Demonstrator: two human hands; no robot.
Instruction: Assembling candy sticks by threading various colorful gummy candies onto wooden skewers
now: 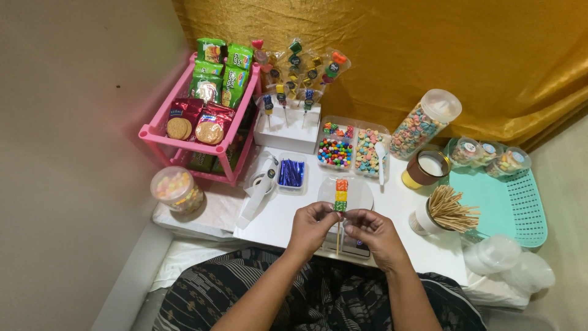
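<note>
Left hand: the left hand (311, 225) is pinching the wooden skewer (337, 236) just below the lowest sweet, fingers (327, 213) clenched on the stick.
Right hand: the right hand (375, 232) is meeting it from the other side, its fingers grasping the same skewer at the same height.
Skewer: it is standing upright between both sets of fingers, carrying stacked candy cubes (341, 195), orange on top, then yellow, then green, directly above the fingertips.
Beyond the fingers: a round clear lid (361, 195) is lying on the white bench (288, 214), with compartment trays of coloured candies (335, 152) further away.
Right of the fingers: a cup of wooden skewers (450, 211) is sitting near a teal basket tray (520, 208).
Left of the fingers: a tray of blue twist ties (291, 173) and a pink snack rack (202, 132) are standing well apart.
</note>
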